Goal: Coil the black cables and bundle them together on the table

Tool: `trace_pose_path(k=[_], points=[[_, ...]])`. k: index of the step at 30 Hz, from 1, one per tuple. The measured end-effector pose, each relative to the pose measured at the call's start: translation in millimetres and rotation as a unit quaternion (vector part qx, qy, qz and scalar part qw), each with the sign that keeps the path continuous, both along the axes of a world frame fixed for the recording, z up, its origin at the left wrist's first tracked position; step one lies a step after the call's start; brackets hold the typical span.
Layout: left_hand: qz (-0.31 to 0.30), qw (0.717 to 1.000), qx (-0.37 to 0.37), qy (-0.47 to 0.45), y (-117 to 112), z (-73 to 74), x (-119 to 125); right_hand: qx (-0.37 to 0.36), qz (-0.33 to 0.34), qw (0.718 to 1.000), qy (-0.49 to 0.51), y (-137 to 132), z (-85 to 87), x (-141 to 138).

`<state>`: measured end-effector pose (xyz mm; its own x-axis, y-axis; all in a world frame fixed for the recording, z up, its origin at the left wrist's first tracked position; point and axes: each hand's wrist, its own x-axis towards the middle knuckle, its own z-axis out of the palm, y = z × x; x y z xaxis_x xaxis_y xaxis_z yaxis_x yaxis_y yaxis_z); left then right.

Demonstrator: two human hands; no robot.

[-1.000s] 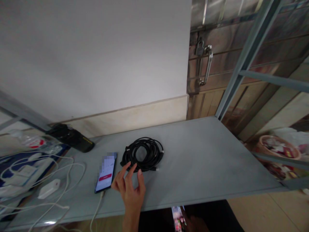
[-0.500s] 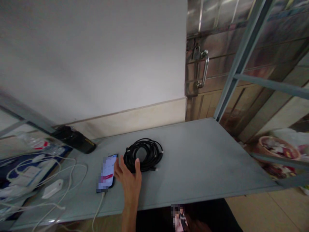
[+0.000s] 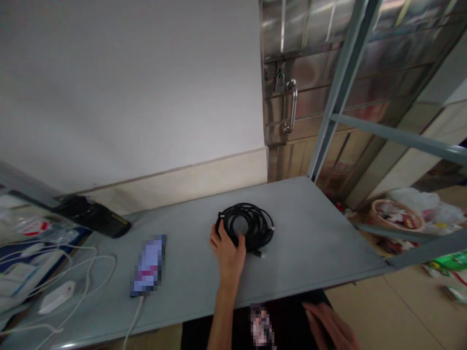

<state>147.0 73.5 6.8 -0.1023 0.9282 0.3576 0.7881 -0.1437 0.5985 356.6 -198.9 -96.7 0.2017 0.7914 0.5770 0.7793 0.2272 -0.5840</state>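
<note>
A coiled black cable (image 3: 261,237) rests on the grey tabletop, its connector ends poking out at the right and lower right. My left hand (image 3: 229,248) grips the near left side of the coil, thumb at the inner ring and fingers round the outer edge. Over the dark clothing on my lap, below the table's front edge, is my right hand (image 3: 330,325), fingers stretched out and holding nothing. A phone (image 3: 149,265) with a lit, blurred screen lies to the left, a white cable plugged into its lower end.
At the back left a black bottle (image 3: 95,216) lies on its side. White cables and a white adapter (image 3: 57,296) spread over the left end. A metal frame post (image 3: 337,92) rises at the right, with a filled basket (image 3: 397,216) beyond it.
My left hand has closed on the cable coil and shifted it right, away from the phone. My right hand has come into clearer view at the lower right. The view has turned slightly right.
</note>
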Motion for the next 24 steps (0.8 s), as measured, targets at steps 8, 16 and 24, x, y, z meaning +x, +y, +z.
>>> trace_pose_path(k=[8,16,24], points=[[-0.121,0.990,-0.019,-0.070,-43.1,2.5,60.7,-0.035,-0.083,0.995,-0.035,111.2,84.5,19.4],[-0.179,0.982,-0.039,-0.041,-8.2,17.3,27.8,-0.105,0.015,0.992,-0.071,173.1,67.3,34.7],[-0.213,0.971,0.000,-0.110,34.0,6.8,16.1,-0.128,0.069,0.989,-0.034,204.4,86.8,57.6]])
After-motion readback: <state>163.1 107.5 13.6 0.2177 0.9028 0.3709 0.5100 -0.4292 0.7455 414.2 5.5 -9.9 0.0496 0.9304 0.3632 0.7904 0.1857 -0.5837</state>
